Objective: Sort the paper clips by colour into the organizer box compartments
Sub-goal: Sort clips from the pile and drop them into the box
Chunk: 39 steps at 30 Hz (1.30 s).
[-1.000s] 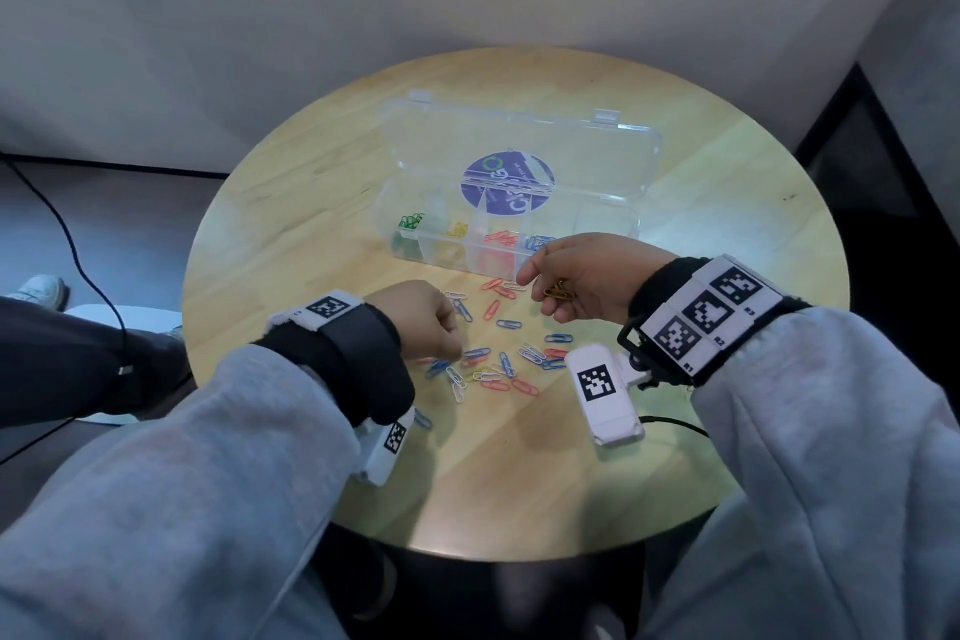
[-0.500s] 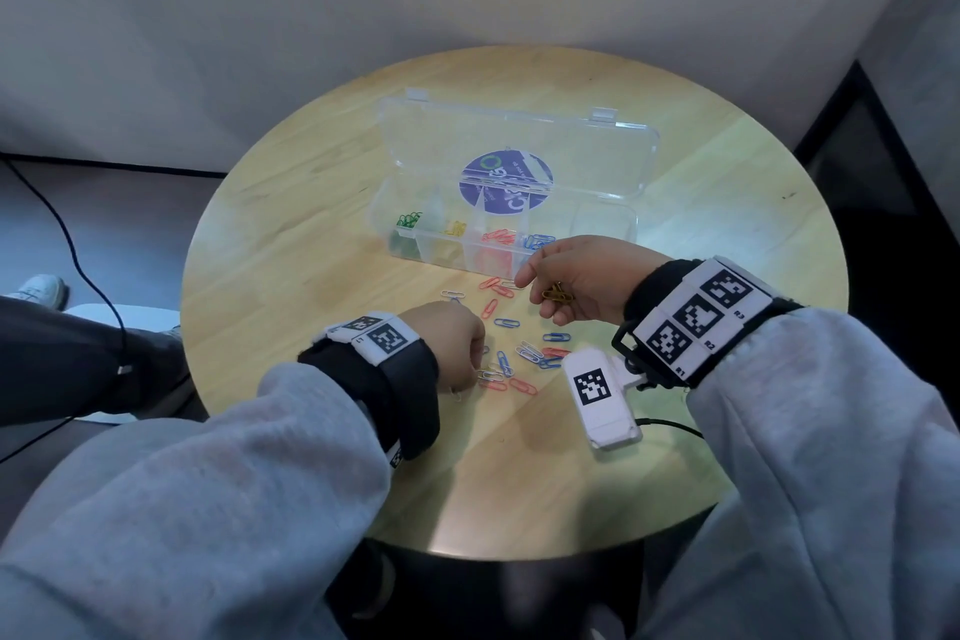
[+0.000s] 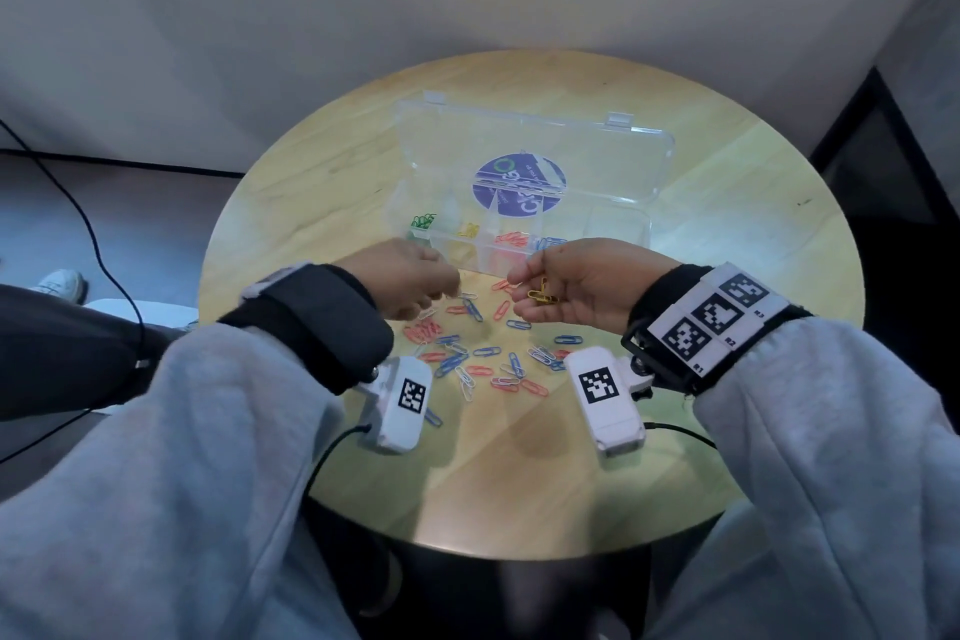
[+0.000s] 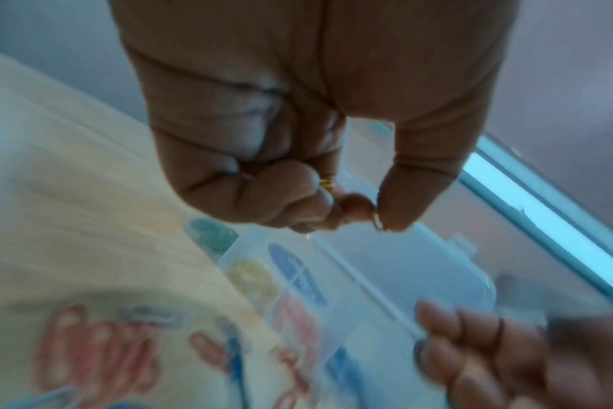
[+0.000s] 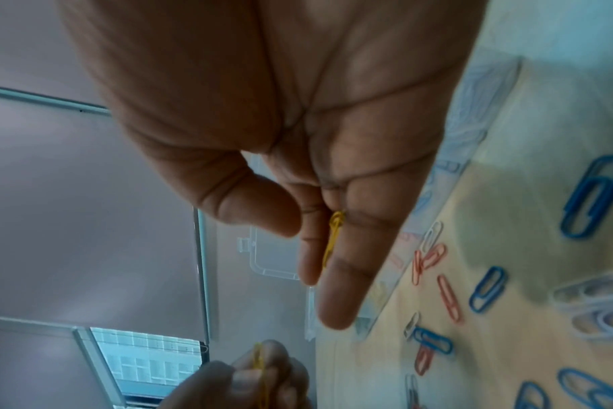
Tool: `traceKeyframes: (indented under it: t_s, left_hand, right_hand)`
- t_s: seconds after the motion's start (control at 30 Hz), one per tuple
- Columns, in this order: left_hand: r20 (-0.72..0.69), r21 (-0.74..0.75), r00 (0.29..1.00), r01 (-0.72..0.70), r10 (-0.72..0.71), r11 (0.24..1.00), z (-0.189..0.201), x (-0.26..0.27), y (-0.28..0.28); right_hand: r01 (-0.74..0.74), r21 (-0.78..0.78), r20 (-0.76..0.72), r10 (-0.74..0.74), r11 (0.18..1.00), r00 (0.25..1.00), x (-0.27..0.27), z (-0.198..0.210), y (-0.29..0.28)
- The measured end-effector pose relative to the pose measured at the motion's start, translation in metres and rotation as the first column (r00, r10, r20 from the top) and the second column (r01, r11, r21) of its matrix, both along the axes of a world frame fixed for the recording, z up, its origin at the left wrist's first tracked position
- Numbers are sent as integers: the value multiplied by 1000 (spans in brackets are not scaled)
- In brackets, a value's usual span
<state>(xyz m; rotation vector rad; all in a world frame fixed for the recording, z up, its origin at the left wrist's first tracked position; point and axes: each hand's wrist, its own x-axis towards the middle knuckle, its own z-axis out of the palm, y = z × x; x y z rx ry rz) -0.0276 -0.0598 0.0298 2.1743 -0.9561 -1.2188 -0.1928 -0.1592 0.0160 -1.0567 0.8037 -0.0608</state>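
I see the round wooden table [image 3: 675, 457] carrying the clear organizer box [image 3: 613, 229], lid open, with green, yellow, red and blue clips in separate compartments. Loose red, blue and white paper clips [image 3: 483, 353] lie scattered on the table between my wrists. My right hand [image 3: 576, 288] cradles yellow clips [image 3: 543, 295], fingers loosely curled around them. My left hand [image 3: 410, 283] pinches one yellow clip [image 5: 259, 362] between thumb and fingertips.
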Motion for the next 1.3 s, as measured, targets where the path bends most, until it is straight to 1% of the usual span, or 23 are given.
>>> traceKeyframes:
  t_s: [0.07,0.1,0.23,0.37,0.53,0.7,0.8,0.9,1.07,1.13,1.2,1.3]
  left_hand:
    - [-132,-78,981,-152,141,985,9,4,-1]
    - [-183,-110,966,-204,182,973,12,5,0]
    - [-341,-188,906,-326,249,927,14,7,3]
    - [-419,-169,856,-403,304,900,13,4,4]
    - [-471,-122,820,-425,325,897,15,8,-6]
    - [-520,-133,771,-498,367,857,16,20,-22]
    - [-570,-138,731,-535,375,833,16,26,-33]
    - [-578,-161,735,-528,354,833,14,31,-45]
    - [-596,-197,749,-487,290,851,14,31,-61]
    - [-620,-200,735,-486,274,850,14,30,-64]
    - [-640,-196,722,-484,262,853,14,31,-64]
    - [-634,-213,734,-468,244,858,16,30,-55]
  right_hand:
    - [39,41,38,-40,998,998,1,1,0]
    - [55,43,47,-57,998,997,1,0,-1]
    - [83,50,74,-86,995,994,0,-1,-1]
    - [100,50,100,-105,994,989,1,1,-1]
    - [118,36,98,-121,992,988,8,4,-4]
    - [224,77,121,-232,972,965,29,15,-12]
    - [249,25,110,-251,968,962,44,23,-19]
    - [270,-32,104,-265,962,959,63,28,-26]
    - [170,-120,90,-160,978,983,92,20,-31]
    - [144,-124,92,-133,982,987,100,15,-31]
    - [148,-121,72,-140,982,988,102,10,-31]
    - [187,-89,86,-180,978,980,97,2,-33]
